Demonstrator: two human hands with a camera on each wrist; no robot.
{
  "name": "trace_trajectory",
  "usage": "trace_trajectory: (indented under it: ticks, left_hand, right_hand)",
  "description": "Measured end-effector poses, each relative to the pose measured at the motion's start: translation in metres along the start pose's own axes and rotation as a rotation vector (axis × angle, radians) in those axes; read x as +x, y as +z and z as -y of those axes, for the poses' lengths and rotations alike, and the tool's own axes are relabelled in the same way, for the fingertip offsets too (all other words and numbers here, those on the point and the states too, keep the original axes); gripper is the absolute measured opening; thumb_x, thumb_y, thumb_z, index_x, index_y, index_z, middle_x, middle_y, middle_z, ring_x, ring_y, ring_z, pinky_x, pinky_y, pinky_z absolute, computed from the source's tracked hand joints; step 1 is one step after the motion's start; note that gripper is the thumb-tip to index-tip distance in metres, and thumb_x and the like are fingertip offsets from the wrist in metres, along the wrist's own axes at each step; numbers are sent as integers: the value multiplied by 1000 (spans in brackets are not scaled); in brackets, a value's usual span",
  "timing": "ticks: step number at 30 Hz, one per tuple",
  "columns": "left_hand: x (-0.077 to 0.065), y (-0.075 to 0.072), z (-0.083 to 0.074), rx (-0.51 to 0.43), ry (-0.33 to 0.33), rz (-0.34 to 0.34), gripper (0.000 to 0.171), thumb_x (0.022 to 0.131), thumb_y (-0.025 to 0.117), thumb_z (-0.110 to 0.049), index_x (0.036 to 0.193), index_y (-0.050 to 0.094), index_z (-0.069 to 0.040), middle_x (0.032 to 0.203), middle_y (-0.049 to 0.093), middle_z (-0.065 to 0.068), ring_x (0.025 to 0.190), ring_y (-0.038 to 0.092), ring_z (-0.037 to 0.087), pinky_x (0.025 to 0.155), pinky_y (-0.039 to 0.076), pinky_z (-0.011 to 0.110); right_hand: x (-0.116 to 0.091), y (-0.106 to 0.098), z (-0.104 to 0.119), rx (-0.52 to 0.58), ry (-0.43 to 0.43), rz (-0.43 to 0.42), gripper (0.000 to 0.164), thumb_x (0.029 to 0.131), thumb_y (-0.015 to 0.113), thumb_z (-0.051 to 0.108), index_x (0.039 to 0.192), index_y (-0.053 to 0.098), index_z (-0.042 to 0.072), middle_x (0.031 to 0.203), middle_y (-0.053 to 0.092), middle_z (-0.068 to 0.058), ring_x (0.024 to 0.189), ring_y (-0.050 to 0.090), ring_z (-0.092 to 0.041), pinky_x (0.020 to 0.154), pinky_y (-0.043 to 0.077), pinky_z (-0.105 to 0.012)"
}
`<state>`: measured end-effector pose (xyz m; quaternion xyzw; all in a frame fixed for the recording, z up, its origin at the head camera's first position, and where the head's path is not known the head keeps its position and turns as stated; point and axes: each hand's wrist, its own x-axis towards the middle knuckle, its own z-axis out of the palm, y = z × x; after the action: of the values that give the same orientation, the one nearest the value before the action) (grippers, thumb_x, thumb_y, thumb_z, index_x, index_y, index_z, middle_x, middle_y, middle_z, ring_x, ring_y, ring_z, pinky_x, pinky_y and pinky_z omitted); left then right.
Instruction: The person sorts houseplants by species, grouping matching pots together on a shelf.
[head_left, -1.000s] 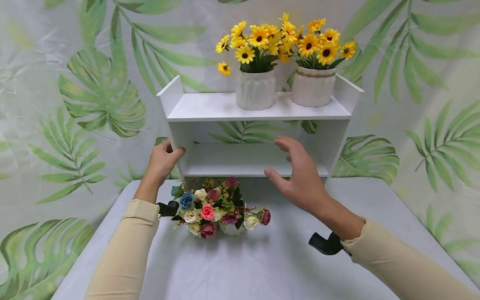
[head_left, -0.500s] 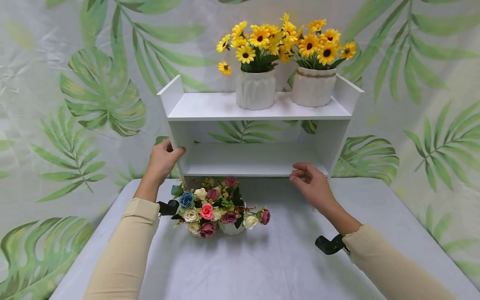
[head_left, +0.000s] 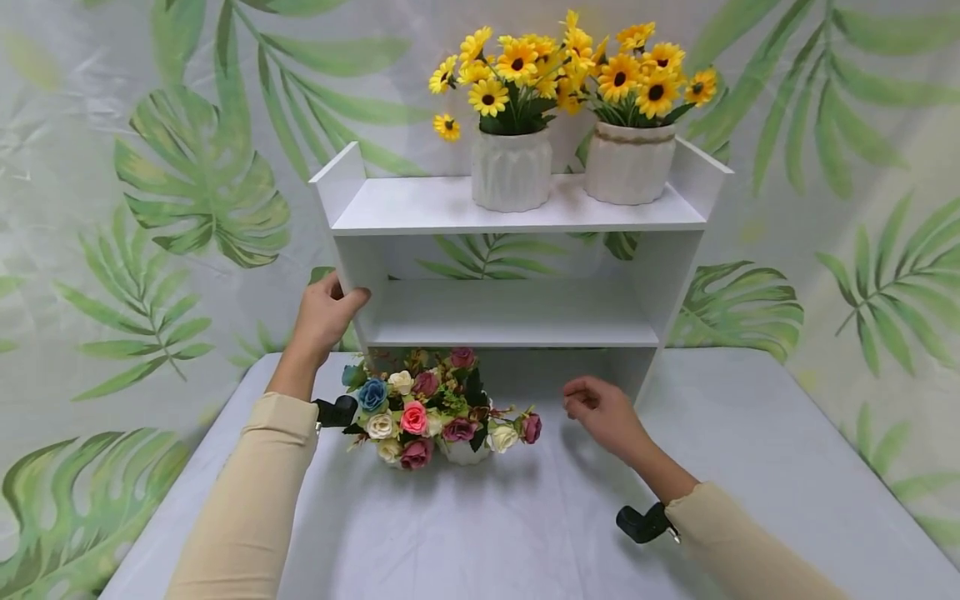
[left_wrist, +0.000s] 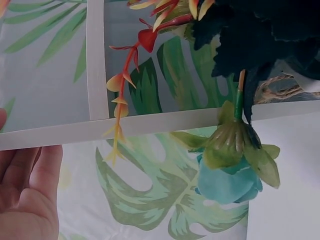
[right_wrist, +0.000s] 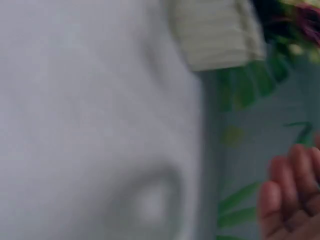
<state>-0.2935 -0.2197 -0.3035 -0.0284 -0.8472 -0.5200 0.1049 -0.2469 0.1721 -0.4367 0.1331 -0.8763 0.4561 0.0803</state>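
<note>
A white shelf unit [head_left: 450, 321] stands at the back of the table. Its left side panel is gripped by my left hand [head_left: 322, 317], thumb on the front edge and fingers behind. In the left wrist view the fingers [left_wrist: 47, 172] lie against the board edge [left_wrist: 80, 131]. My right hand [head_left: 607, 421] hovers before the lower opening, fingers loosely curled, holding nothing. To its left are artificial roses [head_left: 415, 419] in pink, cream, blue and mauve, partly hiding a white pot [head_left: 465, 452]. The right wrist view is blurred; a ribbed white pot [right_wrist: 215, 35] shows at its top.
On the top board, toward the right, two white pots [head_left: 512, 171] hold yellow daisy-like flowers [head_left: 517, 62]. A pale cloth covers the table [head_left: 495, 533]. Behind hangs a leaf-printed backdrop [head_left: 202, 183]. A blue rose [left_wrist: 227, 182] hangs close to the left wrist camera.
My right hand has come down from in front of the middle shelf to below its edge, its fingers curling in more. The left hand keeps its grip, and the view has tilted slightly down.
</note>
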Motion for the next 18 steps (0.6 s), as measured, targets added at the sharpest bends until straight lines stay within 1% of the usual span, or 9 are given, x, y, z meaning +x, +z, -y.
trace_trajectory:
  ticks: [3,4,6,7,9,12,14,16,18]
  left_hand:
    - [0,0,0,2,-7,-1,57,95,56,-27,148,47,-9,143,54,21,128,53,38,105,45,54]
    - [0,0,0,8,-8,0,57,95,56,-27,149,46,-10,143,54,21,128,53,38,105,45,54]
    - [0,1,-1,13,-6,2,57,95,56,-27,149,46,-10,143,54,21,128,53,38,105,45,54]
    - [1,2,-2,14,-3,2,57,95,56,-27,148,47,-10,143,54,21,128,53,38,105,45,54]
    - [1,3,-2,14,3,2,56,95,56,-27,148,47,-10,143,54,21,127,53,38,104,46,54]
    - [2,4,-3,4,2,0,56,95,56,-26,147,48,-9,143,54,21,127,53,38,105,45,55]
    - [2,4,-3,3,0,-2,56,95,56,-26,147,48,-9,143,54,21,128,53,38,105,45,55]
    - [2,4,-4,1,-3,-2,57,94,56,-26,148,48,-10,143,54,21,128,53,37,105,45,55]
    - [2,4,-4,0,-3,-3,57,94,56,-27,148,48,-10,143,54,21,128,53,37,105,45,55]
  right_hand:
    - [-4,22,-2,-86,-33,122,24,88,68,8,111,66,1,101,71,-13,88,68,-22,78,56,-34]
    - [-5,30,-2,-105,-45,143,29,86,71,8,114,66,1,104,71,-13,90,67,-23,80,56,-36]
    - [-7,45,0,-114,-47,172,33,82,76,10,111,63,1,105,68,-13,90,64,-22,80,53,-36]
    - [-8,52,2,-103,-39,177,34,80,79,11,107,61,1,103,66,-12,89,61,-21,78,51,-35]
    - [-8,65,4,-45,-11,182,45,76,84,14,112,60,2,109,65,-11,96,61,-22,84,51,-37]
    - [-6,77,9,89,-10,209,53,75,84,13,120,59,-1,118,67,-16,111,63,-30,95,50,-39]
    - [-4,83,12,138,-50,235,62,77,83,13,132,57,-2,129,64,-19,124,59,-37,105,48,-47]
    - [-2,87,16,146,-106,262,62,80,80,12,135,55,-4,133,62,-21,126,58,-39,106,48,-45]
    - [1,91,18,116,-160,274,65,82,79,12,138,51,-7,136,59,-23,128,56,-40,106,47,-46]
